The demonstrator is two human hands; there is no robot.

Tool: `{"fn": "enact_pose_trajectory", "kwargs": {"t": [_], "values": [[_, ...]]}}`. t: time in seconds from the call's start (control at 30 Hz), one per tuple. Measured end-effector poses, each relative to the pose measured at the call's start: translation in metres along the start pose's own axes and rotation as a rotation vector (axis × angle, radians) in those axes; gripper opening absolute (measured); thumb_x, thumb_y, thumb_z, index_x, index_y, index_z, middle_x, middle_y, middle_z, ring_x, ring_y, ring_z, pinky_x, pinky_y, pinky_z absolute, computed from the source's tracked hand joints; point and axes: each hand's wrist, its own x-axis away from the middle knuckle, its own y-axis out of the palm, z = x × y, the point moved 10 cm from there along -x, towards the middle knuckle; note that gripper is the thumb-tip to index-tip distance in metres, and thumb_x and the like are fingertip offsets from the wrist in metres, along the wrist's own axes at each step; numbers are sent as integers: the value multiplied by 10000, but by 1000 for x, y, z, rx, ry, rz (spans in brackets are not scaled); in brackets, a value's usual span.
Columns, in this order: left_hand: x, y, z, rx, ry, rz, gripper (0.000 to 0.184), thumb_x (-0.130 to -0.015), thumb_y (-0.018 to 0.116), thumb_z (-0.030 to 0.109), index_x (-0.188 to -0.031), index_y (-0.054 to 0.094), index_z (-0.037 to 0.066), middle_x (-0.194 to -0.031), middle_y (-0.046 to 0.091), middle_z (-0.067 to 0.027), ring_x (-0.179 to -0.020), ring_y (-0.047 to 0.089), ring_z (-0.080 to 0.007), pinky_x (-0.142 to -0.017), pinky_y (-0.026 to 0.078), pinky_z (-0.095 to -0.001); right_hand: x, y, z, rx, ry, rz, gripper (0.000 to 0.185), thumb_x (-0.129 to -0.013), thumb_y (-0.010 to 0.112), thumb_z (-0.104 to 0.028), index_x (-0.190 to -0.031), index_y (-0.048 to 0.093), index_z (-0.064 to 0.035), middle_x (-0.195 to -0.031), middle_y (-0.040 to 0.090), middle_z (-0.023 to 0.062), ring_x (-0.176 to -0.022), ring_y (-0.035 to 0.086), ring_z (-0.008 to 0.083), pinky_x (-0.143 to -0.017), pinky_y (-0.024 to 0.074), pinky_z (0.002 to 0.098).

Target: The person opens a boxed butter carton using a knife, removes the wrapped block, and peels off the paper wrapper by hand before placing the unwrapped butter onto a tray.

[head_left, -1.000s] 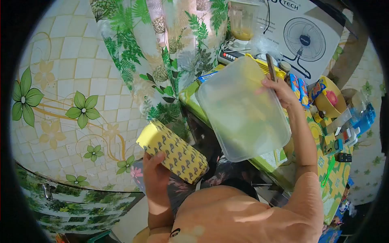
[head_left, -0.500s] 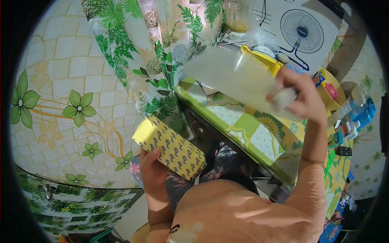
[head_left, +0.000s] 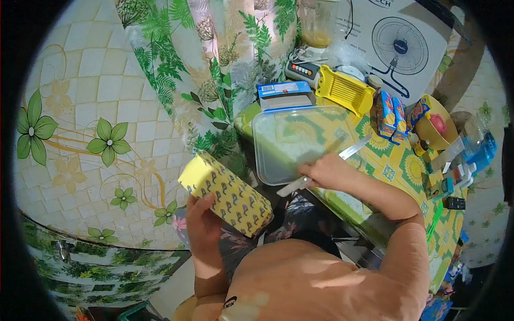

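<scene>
My left hand grips a long box wrapped in yellow paper with a small dark print, holding it tilted over my lap. Over the table's near edge, my right hand is closed around a knife. The shiny blade sticks out to the upper right, and a whitish end shows at the lower left of the fingers. Beside those fingertips lies a clear, rounded-corner plastic lid or shallow container, flat on the patterned tablecloth. Whether the fingertips touch its rim I cannot tell.
Behind the clear plastic stand a blue-and-white box, a yellow slotted plastic rack and a blender. Blue snack packs and a yellow bowl sit to the right. A fan carton leans at the back.
The clear plastic piece, lifted and tilted before, now lies on the table. My right hand has moved left and down toward the near edge. My left hand and the wrapped box stayed almost still.
</scene>
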Motion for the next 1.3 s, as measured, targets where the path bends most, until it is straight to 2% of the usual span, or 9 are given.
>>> {"fn": "enact_pose_trajectory", "kwargs": {"t": [0.13, 0.23, 0.43, 0.63, 0.73, 0.83, 1.13, 1.23, 1.3], "values": [[-7, 9, -10, 45, -77, -2, 483, -817, 610, 76, -1273, 482, -16, -1140, 620, -128, -1022, 637, -247, -880, 528, -397, -14, -20, 56, -319, 305, -8, 595, -795, 640, -598, -1054, 538, -72, -856, 681, 148, -803, 664, 370, -695, 508, 483], [-18, 14, -26, 40, -152, -21, 459, -823, 611, 69, -1259, 487, -3, -1137, 618, -122, -1018, 638, -249, -873, 532, -409, -20, -3, 120, -299, 446, 215, 534, -839, 633, -533, -1072, 482, -77, -895, 657, 182, -855, 645, 379, -716, 495, 468], [-61, 52, -53, -59, -199, -140, 489, -820, 651, 29, -1269, 459, 62, -1110, 618, -92, -1012, 638, -221, -826, 551, -391, -43, 46, 163, -291, 559, 147, 390, -905, 574, -376, -1106, 489, -53, -1068, 608, 184, -987, 612, 375, -780, 490, 482], [-103, 98, -61, -326, -26, -247, 582, -800, 705, 7, -1305, 421, 69, -1157, 600, -83, -1046, 622, -197, -861, 538, -341, -34, 21, 144, -51, 427, 324, 422, -905, 595, -339, -1225, 544, -69, -1197, 551, 147, -1165, 514, 312, -916, 447, 443], [-127, 115, -71, -383, 126, -361, 630, -774, 730, -20, -1309, 408, 69, -1183, 586, -76, -1098, 594, -193, -904, 515, -342, -44, 11, 142, -1105, 250, 457, 592, -893, 646, -344, -1376, 436, -72, -1262, 527, 120, -1207, 500, 251, -979, 424, 399], [-143, 119, -88, -510, 72, -406, 703, -759, 738, -36, -1348, 367, 64, -1227, 554, -79, -1142, 563, -198, -944, 489, -350, -52, -3, 124, -1468, 60, 396, 751, -845, 731, -315, -1434, 342, -58, -1316, 497, 104, -1245, 467, 205, -1032, 385, 362], [-140, 126, -115, -738, -20, -596, 1024, -713, 818, 85, -1503, 167, 116, -1397, 417, -131, -1276, 449, -255, -1001, 439, -389, -47, -16, 104, -1564, 127, 250, 812, -749, 823, -175, -1400, 358, -41, -1272, 542, 79, -1181, 516, 168, -1020, 398, 323], [-127, 132, -93, -882, 152, -660, 1048, -710, 826, 186, -1506, 148, 124, -1401, 415, -122, -1228, 487, -267, -973, 434, -456, -45, -16, 102, -1546, 143, 235, 780, -731, 830, -131, -1368, 390, -38, -1236, 562, 66, -1145, 539, 159, -986, 428, 319], [-136, 130, -71, -844, 226, -541, 931, -725, 816, 188, -1470, 265, 100, -1369, 460, -119, -1183, 522, -252, -964, 441, -434, -46, -14, 101, -1540, 146, 212, 755, -726, 832, -122, -1345, 407, -39, -1216, 567, 60, -1131, 546, 156, -967, 443, 318]]}}
